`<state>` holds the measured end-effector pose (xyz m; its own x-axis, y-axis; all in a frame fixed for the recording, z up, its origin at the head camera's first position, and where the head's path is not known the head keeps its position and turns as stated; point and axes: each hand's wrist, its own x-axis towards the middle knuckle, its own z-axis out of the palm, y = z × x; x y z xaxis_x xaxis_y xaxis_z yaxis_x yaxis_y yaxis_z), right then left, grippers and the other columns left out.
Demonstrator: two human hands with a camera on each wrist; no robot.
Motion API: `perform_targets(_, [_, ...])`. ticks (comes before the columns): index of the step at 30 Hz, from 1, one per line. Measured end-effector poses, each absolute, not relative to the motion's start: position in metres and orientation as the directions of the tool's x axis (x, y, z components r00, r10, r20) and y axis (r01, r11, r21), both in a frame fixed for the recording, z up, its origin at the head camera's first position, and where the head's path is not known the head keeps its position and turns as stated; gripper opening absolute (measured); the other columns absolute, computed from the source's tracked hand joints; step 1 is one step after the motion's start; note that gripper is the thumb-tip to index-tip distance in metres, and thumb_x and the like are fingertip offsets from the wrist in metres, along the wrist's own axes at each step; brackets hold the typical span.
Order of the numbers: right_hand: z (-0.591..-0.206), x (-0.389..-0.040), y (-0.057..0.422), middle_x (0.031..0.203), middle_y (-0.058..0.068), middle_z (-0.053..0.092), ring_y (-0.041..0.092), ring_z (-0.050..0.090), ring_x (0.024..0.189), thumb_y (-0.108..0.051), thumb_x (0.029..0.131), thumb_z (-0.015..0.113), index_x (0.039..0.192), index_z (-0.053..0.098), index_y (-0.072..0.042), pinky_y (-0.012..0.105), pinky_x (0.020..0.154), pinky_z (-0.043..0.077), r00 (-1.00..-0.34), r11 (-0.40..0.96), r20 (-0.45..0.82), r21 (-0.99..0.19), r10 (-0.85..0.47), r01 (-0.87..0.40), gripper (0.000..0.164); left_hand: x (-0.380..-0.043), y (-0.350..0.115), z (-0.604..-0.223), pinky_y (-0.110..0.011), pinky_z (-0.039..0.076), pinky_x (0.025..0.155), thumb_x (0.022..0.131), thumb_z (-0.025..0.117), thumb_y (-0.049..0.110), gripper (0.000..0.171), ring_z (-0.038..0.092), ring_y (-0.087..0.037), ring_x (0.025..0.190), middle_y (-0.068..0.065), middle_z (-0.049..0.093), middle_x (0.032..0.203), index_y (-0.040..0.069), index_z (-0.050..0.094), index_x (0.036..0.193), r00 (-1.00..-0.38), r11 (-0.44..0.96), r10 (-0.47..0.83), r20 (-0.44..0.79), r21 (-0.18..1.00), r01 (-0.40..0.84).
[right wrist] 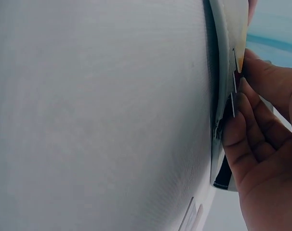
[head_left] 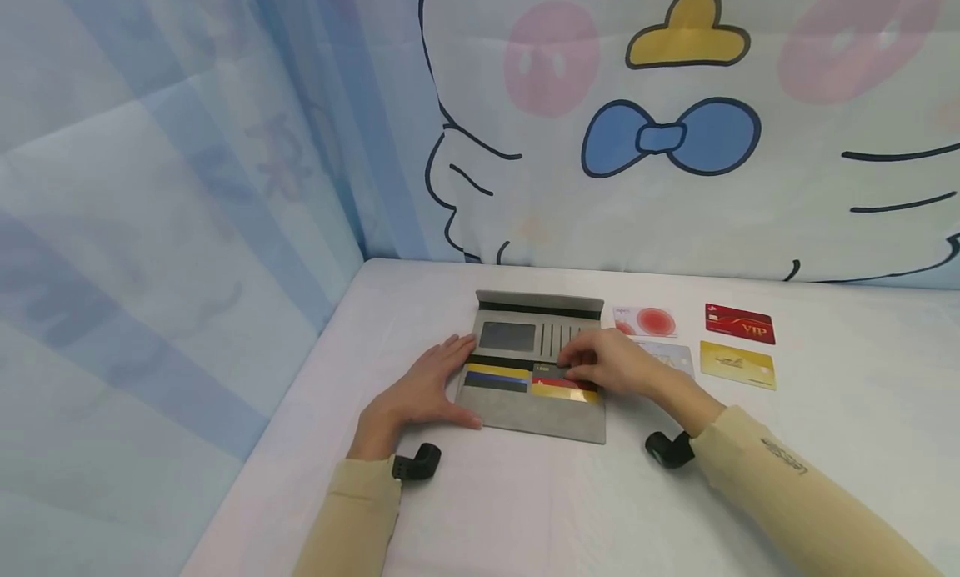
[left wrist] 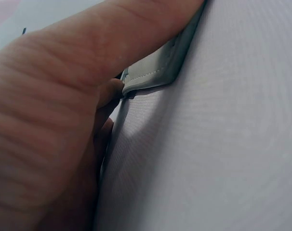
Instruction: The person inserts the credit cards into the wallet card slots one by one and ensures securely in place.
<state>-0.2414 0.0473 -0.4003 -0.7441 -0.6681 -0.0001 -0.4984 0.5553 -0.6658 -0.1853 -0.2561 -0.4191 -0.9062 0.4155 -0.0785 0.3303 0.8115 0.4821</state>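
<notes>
An unfolded grey wallet (head_left: 540,423) lies on the white table. My left hand (head_left: 431,385) rests at its left side, fingers extended along the edge and thumb near the lower corner. In the wallet's right-hand slots stand a dark grey card (head_left: 544,368), a red one and a yellow one, overlapping in steps. With curled fingers, my right hand (head_left: 617,363) pinches the dark grey card at its upper right part. The right wrist view shows fingertips against this card's edge (right wrist: 233,105). Yellow, blue and dark cards (head_left: 497,378) fill the left-hand slots. A dark window (head_left: 507,336) sits above.
Right of the wallet lie a white card with red circles (head_left: 647,320), a pale silver card (head_left: 672,357) partly behind my right hand, a red VIP card (head_left: 739,323) and a yellow card (head_left: 737,364). A printed curtain (head_left: 525,202) hangs behind the table.
</notes>
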Motion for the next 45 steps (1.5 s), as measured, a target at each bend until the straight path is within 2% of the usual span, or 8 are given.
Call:
perform_targets(7, [-0.4, -0.2395, 0.048, 0.093, -0.004, 0.063, 0.014, 0.056, 0.082, -0.007, 0.084, 0.069, 0.1, 0.07, -0.012, 0.027, 0.075, 0.052, -0.743, 0.558, -0.014, -0.67, -0.669, -0.49, 0.017, -0.1852, -0.2548, -0.4191, -0.035, 0.006, 0.113, 0.06, 0.077, 0.062, 0.114, 0.004, -0.013, 0.141, 0.004, 0.016, 0.154, 0.014, 0.023, 0.149, -0.914, 0.818, 0.398, -0.086, 0.484, 0.311])
perform_targets(32, [-0.3983, -0.2348, 0.0486, 0.095, -0.005, 0.063, 0.013, 0.054, 0.083, -0.005, 0.086, 0.065, 0.096, 0.071, -0.014, 0.028, 0.074, 0.051, -0.71, 0.544, 0.018, -0.629, -0.704, -0.555, 0.015, -0.1873, -0.2562, -0.4221, -0.035, 0.005, 0.113, 0.061, 0.077, 0.06, 0.115, 0.004, -0.015, 0.141, 0.002, 0.016, 0.155, 0.011, 0.022, 0.149, -0.903, 0.805, 0.423, -0.076, 0.49, 0.335])
perform_targets(45, [-0.3998, -0.2359, 0.0501, 0.095, -0.005, 0.064, 0.013, 0.056, 0.084, -0.01, 0.087, 0.066, 0.1, 0.07, -0.014, 0.031, 0.078, 0.051, -0.737, 0.56, 0.029, -0.63, -0.676, -0.538, 0.015, -0.1859, -0.2557, -0.4192, -0.035, 0.005, 0.113, 0.062, 0.077, 0.06, 0.114, 0.005, -0.016, 0.141, 0.001, 0.016, 0.154, 0.01, 0.023, 0.149, -0.902, 0.802, 0.426, -0.076, 0.492, 0.337])
